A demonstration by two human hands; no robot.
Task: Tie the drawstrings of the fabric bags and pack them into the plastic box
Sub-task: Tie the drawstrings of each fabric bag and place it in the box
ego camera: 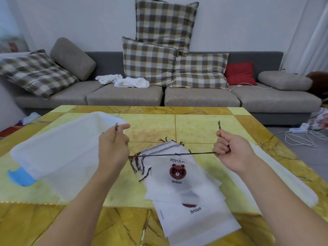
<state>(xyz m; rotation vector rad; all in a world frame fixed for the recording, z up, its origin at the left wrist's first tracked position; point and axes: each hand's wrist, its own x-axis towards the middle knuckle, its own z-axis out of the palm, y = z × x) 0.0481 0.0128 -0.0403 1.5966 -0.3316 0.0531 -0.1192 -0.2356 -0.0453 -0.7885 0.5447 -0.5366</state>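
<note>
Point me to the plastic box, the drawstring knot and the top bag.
plastic box (58, 150): head view, near wall.
drawstring knot (178, 154): head view, midpoint of taut cord.
top bag (177, 172): head view, bear print.

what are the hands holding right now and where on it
Both hands hold the dark drawstring of the top fabric bag: the left hand pinches one end, the right hand grips the other, and the cord is stretched taut between them.

The lower fabric bag (195, 226) hides under the upper one; its print is mostly covered.
</note>
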